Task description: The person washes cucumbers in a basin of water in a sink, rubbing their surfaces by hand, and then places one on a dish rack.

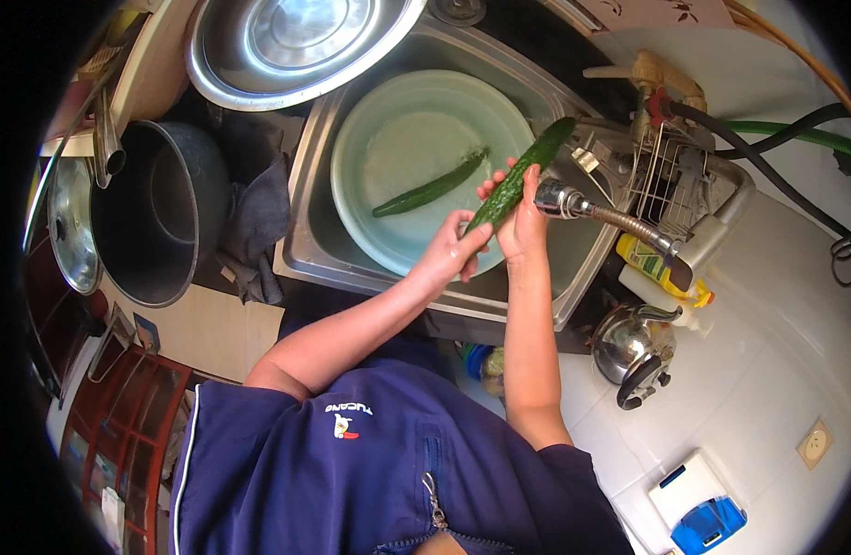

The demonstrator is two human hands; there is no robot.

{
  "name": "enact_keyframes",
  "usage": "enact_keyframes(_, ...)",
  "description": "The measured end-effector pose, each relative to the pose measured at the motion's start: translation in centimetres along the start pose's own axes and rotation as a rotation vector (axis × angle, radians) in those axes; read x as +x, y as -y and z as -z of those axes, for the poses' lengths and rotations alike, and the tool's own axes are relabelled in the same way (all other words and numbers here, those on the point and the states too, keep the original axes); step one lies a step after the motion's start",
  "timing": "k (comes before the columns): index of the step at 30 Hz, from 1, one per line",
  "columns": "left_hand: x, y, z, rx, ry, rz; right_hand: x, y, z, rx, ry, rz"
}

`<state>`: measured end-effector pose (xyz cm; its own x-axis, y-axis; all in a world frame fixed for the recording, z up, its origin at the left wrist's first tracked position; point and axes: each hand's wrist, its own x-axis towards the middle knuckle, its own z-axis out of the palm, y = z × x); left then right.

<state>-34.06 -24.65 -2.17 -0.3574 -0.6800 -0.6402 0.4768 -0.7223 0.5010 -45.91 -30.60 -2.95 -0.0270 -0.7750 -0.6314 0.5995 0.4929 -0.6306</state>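
A long dark green cucumber [509, 192] is held in both my hands over the right side of a pale green basin [351, 120]. My left hand [455, 248] grips its lower end, fingers wrapped round it. Farther up, my right hand [521, 211] is closed on its middle, with the thumb along its side. A second cucumber [433, 190] lies in the basin, in what looks like shallow water. Close beside my right hand is the round metal head of a flexible faucet [559, 199]. The basin stands in a steel sink [305, 208].
A large steel bowl [231, 79] rests at the sink's far left edge. To the left are a dark pot [157, 250] and a grey cloth [259, 217]. On the right stand a wire rack [675, 185], a yellow bottle [643, 252] and a metal kettle [629, 342].
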Motion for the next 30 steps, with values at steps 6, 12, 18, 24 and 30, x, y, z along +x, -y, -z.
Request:
enact_keyframes(6,0.2,-0.8,1.0,0.31,-0.017,0.01,-0.9,-3.3,-3.2,-0.383,-0.258,0.089)
enact_keyframes(12,-3.0,-1.1,1.6,0.833,-0.024,-0.032,5.3,1.3,1.7,0.08,-0.259,-0.145)
enact_keyframes(18,-1.3,-2.6,3.3,0.965,-0.091,-0.417,-0.1,-3.6,-3.4,-0.17,-0.117,0.026)
enact_keyframes(24,-3.2,-2.9,3.5,1.082,0.063,-0.464,4.9,0.2,0.7,0.241,-0.181,-0.214)
enact_keyframes(30,-2.3,-5.5,3.2,-0.164,0.275,0.294,4.1,-0.7,0.7,0.768,0.222,-0.26)
